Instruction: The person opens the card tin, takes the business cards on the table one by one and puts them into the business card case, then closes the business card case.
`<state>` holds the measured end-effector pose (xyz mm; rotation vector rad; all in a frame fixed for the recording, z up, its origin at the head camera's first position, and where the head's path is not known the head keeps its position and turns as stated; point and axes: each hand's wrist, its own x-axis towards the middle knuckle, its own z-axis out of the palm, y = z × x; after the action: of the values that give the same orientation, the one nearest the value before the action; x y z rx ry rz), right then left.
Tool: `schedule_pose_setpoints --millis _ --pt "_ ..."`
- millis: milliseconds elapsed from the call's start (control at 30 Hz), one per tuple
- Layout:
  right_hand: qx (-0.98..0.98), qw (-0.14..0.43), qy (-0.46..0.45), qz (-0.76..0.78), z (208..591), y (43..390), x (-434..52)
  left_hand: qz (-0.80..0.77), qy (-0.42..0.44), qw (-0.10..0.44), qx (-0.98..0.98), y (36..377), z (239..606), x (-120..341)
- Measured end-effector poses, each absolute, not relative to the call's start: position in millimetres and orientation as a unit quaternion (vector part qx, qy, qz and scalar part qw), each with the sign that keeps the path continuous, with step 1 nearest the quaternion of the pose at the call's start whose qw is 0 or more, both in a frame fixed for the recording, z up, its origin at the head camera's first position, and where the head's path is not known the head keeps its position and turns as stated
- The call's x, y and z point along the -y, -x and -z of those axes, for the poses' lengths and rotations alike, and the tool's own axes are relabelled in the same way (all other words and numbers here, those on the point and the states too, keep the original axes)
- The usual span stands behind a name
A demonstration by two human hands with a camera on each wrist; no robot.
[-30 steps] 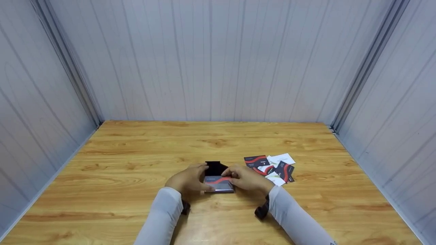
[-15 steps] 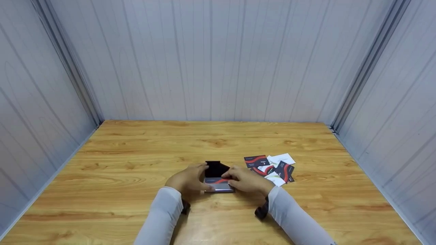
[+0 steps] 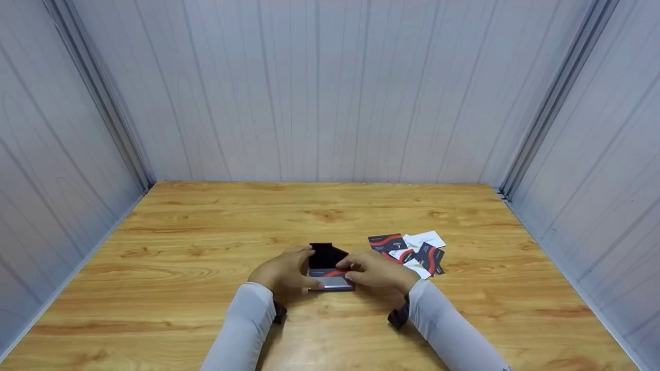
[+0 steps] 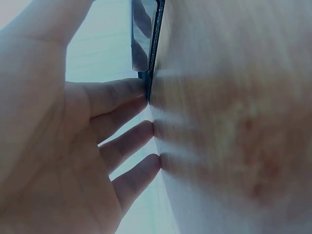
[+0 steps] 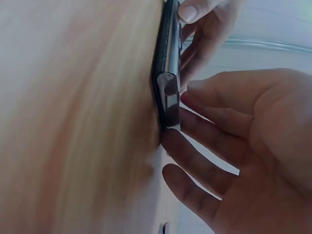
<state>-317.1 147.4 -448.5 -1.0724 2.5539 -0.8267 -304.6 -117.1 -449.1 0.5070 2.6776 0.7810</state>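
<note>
The left hand [image 3: 282,272] rests on the counter [image 3: 206,288] at the left end of a small dark case [image 3: 330,275]. Its fingers [image 4: 122,95] are nearly straight and spread, tips on the counter, the top one touching the case's edge; the thumb reaches over the lid. It steadies the case without curling round it.

The case lies flat near the middle of the counter, toward the near edge, its black lid [image 3: 326,255] standing open behind it. A card [image 3: 332,273] with a red swirl lies in the case.

The right hand [image 3: 379,273] is at the case's right end. In the right wrist view its fingers [image 5: 214,117] are loosely bent, the lower ones against the case's edge, and the thumb and forefinger seem to pinch the card, though the view is too blurred to be sure.

Right of that hand, a loose heap of cards [image 3: 410,252], dark and white, lies on the counter.
</note>
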Motion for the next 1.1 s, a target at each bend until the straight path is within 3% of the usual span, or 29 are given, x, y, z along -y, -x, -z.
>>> schedule_pose_setpoints --millis 200,833,1100 --pt "-0.854 0.129 0.407 0.298 440.2 322.4 -162.2 -0.258 -0.187 0.156 -0.935 306.1 449.4 116.8" --pt "-0.879 0.135 0.272 0.367 419.0 332.9 -212.3 -0.266 -0.195 0.156 -0.931 307.5 451.1 118.5" --pt "-0.906 0.083 0.247 0.333 415.5 338.0 -228.3 -0.272 -0.19 0.158 -0.93 305.2 449.9 119.6"
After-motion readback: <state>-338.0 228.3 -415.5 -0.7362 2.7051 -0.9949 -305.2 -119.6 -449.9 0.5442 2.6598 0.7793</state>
